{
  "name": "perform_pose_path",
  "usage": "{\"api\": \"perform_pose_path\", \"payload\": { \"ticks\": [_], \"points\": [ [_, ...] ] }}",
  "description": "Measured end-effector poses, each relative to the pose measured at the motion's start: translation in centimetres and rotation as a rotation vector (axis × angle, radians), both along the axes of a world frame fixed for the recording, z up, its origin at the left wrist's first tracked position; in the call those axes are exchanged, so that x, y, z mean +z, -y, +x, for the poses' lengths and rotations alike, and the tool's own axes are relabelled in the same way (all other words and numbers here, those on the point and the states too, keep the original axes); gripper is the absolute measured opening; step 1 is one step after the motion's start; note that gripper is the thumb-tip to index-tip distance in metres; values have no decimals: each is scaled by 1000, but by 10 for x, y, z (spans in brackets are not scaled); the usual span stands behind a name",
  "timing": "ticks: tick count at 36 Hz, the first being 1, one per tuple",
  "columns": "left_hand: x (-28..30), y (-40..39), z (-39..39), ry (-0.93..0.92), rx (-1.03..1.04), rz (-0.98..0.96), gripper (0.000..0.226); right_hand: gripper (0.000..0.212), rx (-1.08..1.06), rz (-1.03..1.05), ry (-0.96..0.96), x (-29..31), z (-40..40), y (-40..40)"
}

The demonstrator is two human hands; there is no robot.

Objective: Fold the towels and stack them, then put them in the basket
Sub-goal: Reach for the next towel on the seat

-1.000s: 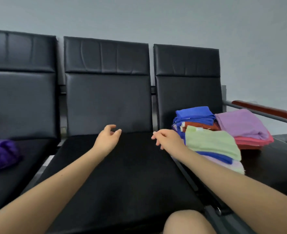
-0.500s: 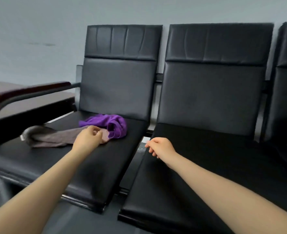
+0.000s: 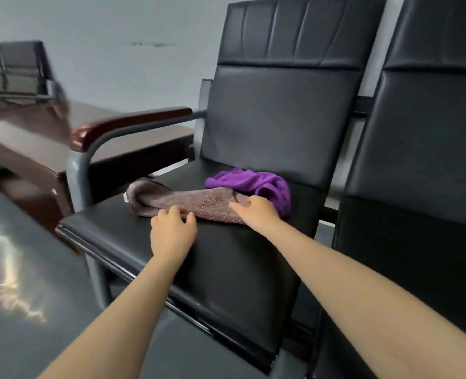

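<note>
A crumpled brown towel lies across the black seat of the leftmost chair. A bunched purple towel sits against its far right end. My left hand is at the brown towel's near edge, its fingers and thumb curled onto the cloth. My right hand lies on the towel's right end, beside the purple towel, with its thumb along the cloth and its fingers curled into it. No basket and no folded stack are in view.
The chair has a wooden-topped armrest on a grey metal frame at its left. A dark brown table stands beyond it. A second black chair adjoins on the right. Glossy grey floor lies to the left.
My view swung left from the middle seat and the folded stack to the leftmost chair. Both hands moved forward onto the brown towel; the right hand crossed over from the middle seat.
</note>
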State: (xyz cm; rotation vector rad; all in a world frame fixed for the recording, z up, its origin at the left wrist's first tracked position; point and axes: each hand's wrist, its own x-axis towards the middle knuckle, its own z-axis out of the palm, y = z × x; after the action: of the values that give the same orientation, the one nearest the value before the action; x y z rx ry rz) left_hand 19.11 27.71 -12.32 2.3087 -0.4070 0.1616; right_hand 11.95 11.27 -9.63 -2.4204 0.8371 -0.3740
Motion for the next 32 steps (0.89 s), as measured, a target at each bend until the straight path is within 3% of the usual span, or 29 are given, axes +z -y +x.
{"api": "perform_pose_path", "payload": {
  "ticks": [2,3,7,9,11,16,22,26,29,32],
  "points": [
    [-1,1,0,25,-15,34,32,73,-24,-76,-118,-5,10,-6],
    [-1,2,1,32,-23,45,31,77,-37,-100,-138,-6,13,-10],
    [0,-2,4,-8,-29,-31,30,49,38,-174,-154,-8,21,-22],
    [3,-6,5,-35,-38,-89,33,45,119,-240,-124,-8,17,-30],
    [3,-12,7,-57,-61,-160,33,41,190,-240,-25,-5,12,-37],
    [13,-27,5,-75,-56,-359,35,31,248,40,346,34,0,-58],
    [42,-44,-11,-154,19,-719,72,27,326,216,564,100,-23,-78],
    [61,-43,-29,-224,-76,-833,71,17,349,301,678,129,-59,-77],
    [68,-30,-51,-282,-195,-812,49,13,299,360,771,143,-91,-68],
    [73,-10,-75,-428,-310,-790,44,9,241,405,843,149,-129,-53]
  ]
}}
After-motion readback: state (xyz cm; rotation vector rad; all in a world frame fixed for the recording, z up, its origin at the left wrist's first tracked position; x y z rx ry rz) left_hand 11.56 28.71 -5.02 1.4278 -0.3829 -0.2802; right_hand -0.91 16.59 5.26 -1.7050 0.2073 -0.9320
